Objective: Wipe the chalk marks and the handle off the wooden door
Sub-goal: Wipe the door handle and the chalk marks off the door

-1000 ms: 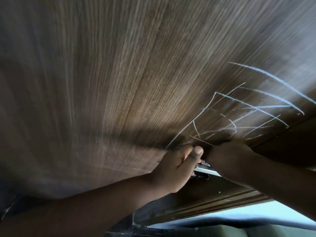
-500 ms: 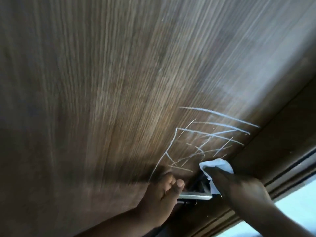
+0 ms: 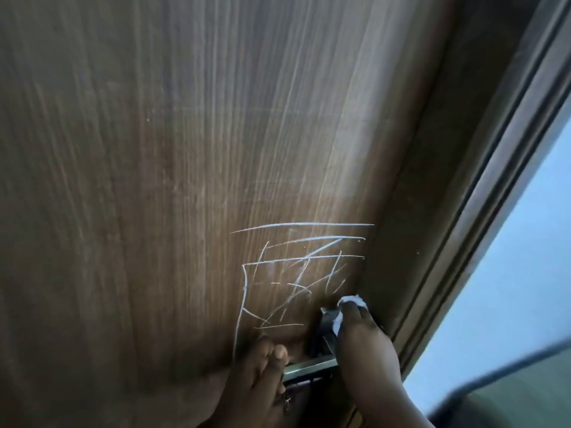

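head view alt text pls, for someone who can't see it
A right hand presses a white cloth on a wooden door beside white chalk marks. The left hand grips the metal handle.

Indoor doorway, prob. home: wooden door (image 3: 185,180) w/ moulded frame (image 3: 457,242) (room unclear).
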`<state>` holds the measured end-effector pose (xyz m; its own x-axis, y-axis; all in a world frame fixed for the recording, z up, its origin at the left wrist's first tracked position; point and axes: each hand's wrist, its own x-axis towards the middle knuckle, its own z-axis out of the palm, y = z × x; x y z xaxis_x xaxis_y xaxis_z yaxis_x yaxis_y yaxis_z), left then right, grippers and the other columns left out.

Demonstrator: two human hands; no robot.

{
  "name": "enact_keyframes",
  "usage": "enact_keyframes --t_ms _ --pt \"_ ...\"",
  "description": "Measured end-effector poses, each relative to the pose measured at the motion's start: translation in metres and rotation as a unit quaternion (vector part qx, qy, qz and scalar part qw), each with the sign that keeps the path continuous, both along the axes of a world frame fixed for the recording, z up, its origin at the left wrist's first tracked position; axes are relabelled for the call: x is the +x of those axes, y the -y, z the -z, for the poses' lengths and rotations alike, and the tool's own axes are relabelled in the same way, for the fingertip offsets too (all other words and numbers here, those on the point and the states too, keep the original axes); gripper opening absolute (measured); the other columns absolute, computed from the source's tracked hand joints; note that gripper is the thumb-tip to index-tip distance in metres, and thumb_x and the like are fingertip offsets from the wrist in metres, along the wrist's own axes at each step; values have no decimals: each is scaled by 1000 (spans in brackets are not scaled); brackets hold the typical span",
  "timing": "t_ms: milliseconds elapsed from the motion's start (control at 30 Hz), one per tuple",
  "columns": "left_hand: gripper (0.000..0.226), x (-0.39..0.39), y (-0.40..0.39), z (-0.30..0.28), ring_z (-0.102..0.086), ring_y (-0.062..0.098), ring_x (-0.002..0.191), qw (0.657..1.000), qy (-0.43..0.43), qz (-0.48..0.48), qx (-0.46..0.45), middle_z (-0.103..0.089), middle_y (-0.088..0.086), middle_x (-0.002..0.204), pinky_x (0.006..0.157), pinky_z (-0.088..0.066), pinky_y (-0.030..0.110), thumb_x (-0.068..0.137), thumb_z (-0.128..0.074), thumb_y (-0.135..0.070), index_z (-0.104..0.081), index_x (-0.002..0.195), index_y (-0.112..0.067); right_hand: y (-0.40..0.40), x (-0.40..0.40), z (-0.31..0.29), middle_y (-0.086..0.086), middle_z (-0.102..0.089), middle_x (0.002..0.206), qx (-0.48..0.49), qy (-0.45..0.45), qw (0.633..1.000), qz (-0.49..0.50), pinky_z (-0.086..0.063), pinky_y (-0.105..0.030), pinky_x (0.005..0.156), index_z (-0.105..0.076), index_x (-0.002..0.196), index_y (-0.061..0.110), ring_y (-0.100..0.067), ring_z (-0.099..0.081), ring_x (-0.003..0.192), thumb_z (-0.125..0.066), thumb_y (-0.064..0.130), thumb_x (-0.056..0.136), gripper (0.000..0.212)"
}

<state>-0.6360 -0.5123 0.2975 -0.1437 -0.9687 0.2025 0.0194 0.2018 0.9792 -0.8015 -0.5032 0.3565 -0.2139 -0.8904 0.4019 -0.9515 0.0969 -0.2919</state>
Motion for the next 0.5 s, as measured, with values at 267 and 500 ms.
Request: enact_keyframes --t_ms 267,500 --pt "55 -3 -1 -8 -60 12 52 1000 10 3 14 -70 4 67 59 -48 27 65 -47 -69 -63 74 -17 -2 15 -6 -3 -69 88 55 94 992 60 -51 -31 62 -26 101 27 -24 -69 82 -39 8 91 25" --pt "35 0 -5 -20 -59 14 49 999 46 1 25 -65 7 55 51 -43 13 90 -55 -46 -68 74 -17 -31 13 -27 6 -56 77 -26 199 979 19 -42 -28 59 -28 89 36 -25 -66 82 -38 29 98 15"
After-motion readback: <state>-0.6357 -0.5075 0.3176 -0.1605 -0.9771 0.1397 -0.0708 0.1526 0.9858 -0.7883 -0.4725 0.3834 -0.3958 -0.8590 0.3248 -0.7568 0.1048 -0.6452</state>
